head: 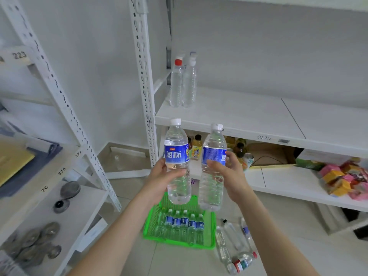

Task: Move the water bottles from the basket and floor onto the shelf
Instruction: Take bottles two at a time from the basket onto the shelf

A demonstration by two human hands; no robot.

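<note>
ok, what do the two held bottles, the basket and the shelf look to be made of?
Left bottle and right bottle: clear thin plastic, probably PET. They are see-through, ribbed and glossy, with white caps and blue film labels.
Basket: bright green moulded plastic with lattice walls and a slight sheen.
Shelf: white, matte flat board with a seam. Painted metal or laminate; cannot tell which.
</note>
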